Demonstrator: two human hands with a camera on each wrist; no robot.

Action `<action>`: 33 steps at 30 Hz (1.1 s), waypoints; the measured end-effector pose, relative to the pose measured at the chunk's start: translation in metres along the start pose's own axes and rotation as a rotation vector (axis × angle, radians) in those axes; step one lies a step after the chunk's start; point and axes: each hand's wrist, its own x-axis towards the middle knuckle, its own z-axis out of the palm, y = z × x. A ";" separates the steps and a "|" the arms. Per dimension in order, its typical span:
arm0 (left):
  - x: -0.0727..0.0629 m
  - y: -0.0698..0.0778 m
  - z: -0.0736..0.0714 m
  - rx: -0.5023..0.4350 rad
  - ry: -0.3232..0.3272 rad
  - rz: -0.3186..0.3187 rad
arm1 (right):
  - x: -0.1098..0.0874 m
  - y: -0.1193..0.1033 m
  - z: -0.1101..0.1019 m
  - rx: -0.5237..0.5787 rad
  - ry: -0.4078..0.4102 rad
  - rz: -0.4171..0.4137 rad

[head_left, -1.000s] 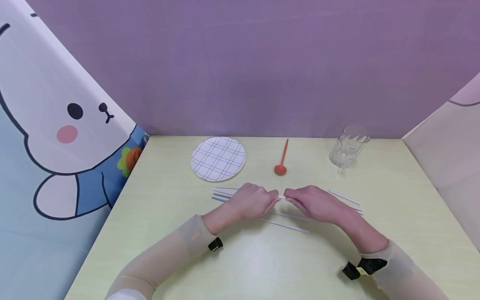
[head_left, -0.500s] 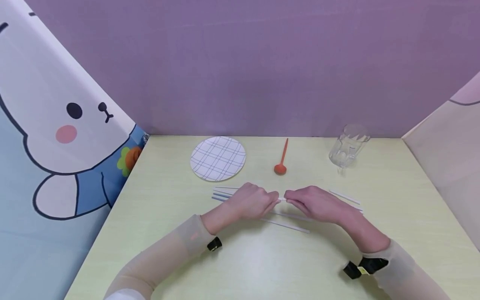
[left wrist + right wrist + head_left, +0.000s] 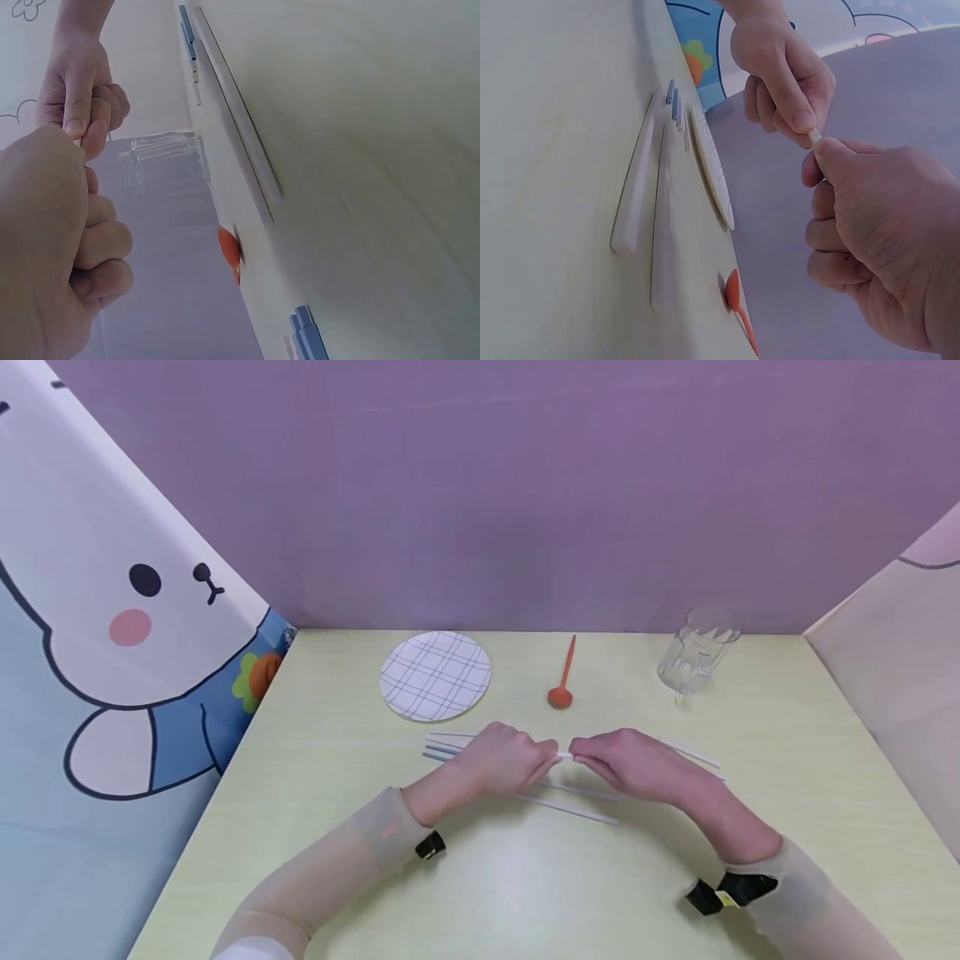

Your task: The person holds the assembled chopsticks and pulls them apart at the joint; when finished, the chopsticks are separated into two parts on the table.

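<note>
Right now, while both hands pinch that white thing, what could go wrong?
The white thing could slip or snap if the left hand and right hand pull hard, since only a short bit shows between them.
If it drops, it might knock the sticks lying on the table below.
And if the right hand swings forward, it might bump the clear cup standing farther back.

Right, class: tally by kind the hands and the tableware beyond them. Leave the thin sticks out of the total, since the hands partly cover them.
Hands: 2 (left hand, right hand)
Checked plate: 1
Orange spoon: 1
Clear glass: 1
Total: 5
Thin sticks: partly hidden, not counted
</note>
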 end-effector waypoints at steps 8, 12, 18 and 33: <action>0.000 0.001 0.001 -0.010 -0.009 -0.006 | -0.002 0.001 0.001 0.001 -0.011 0.011; 0.001 0.001 0.001 -0.016 -0.006 -0.007 | -0.002 0.001 0.002 -0.008 -0.010 0.019; 0.002 0.002 0.001 -0.010 0.008 -0.004 | -0.003 0.000 0.000 -0.010 -0.009 0.030; 0.001 0.002 -0.001 -0.015 -0.008 -0.020 | -0.004 0.000 0.001 0.003 -0.002 0.041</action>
